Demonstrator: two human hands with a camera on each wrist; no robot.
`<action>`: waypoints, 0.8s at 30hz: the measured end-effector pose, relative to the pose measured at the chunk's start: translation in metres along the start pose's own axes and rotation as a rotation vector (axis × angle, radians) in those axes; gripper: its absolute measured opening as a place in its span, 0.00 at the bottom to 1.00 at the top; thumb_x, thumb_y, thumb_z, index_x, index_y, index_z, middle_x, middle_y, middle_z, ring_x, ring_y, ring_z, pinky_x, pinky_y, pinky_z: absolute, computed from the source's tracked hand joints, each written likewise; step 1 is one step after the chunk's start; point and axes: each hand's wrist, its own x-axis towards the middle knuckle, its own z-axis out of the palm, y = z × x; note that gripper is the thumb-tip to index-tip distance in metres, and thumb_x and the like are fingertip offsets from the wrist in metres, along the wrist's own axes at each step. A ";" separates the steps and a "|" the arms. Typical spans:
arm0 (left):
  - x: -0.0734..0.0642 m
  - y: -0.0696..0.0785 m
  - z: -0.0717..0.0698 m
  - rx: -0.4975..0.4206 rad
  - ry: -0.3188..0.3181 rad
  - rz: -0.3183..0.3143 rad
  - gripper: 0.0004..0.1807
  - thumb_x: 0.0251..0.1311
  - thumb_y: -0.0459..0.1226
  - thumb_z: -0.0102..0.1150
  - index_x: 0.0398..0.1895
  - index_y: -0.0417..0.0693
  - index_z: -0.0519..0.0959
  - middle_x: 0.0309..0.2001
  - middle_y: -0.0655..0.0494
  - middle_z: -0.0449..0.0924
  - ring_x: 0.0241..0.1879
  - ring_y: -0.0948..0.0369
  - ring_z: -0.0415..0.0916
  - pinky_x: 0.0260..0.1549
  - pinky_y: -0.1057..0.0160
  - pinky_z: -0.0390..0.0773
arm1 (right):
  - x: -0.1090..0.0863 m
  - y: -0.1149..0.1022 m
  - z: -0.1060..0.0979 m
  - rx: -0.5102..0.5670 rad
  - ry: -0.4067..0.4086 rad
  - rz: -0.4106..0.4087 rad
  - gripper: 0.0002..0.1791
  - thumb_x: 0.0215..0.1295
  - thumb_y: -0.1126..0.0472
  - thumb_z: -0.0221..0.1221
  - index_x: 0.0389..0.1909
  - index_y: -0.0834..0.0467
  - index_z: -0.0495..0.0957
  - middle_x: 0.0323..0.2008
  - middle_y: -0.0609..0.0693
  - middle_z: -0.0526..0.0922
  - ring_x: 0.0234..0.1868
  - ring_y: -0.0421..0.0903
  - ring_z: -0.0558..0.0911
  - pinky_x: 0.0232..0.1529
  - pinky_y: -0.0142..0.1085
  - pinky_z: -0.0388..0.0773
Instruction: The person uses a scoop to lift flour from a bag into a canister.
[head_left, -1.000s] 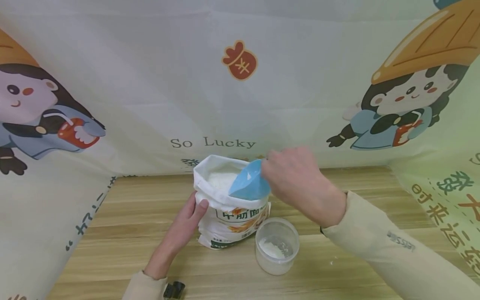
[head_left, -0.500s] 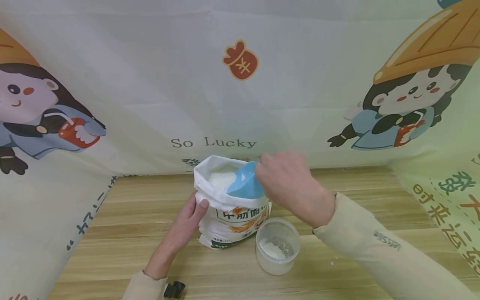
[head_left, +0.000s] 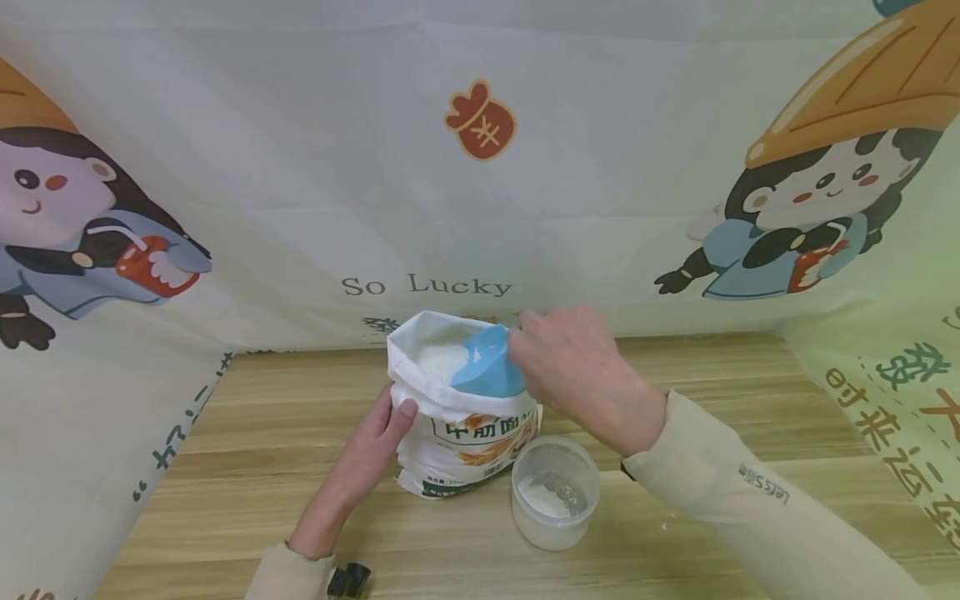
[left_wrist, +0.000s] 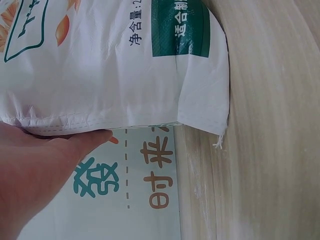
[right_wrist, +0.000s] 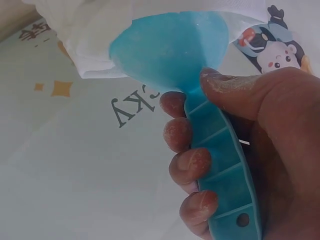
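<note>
A white flour bag with its top rolled down stands upright on the table, white flour showing inside. My left hand holds the bag's left side, thumb on the front below the rolled rim; its other fingers are mostly hidden. In the left wrist view that hand lies along the stitched edge of the bag. My right hand grips the ridged handle of a blue scoop, fingers curled round it and thumb on top. The scoop's bowl dips into the bag's mouth at the right; its front edge is hidden.
A clear round tub with a little flour in it stands just right of the bag's front. Patterned cloth walls the wooden table at the back and both sides. A few white specks lie right of the tub.
My right hand has moved left and slightly down, bringing the scoop further into the bag. The left hand, bag and tub stay where they were.
</note>
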 end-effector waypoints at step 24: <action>-0.001 0.001 0.000 0.000 -0.006 -0.002 0.31 0.84 0.47 0.38 0.82 0.44 0.52 0.79 0.38 0.56 0.78 0.41 0.52 0.72 0.36 0.56 | 0.001 0.000 0.025 0.078 0.091 0.017 0.12 0.75 0.52 0.62 0.34 0.56 0.82 0.28 0.47 0.78 0.22 0.45 0.70 0.18 0.35 0.67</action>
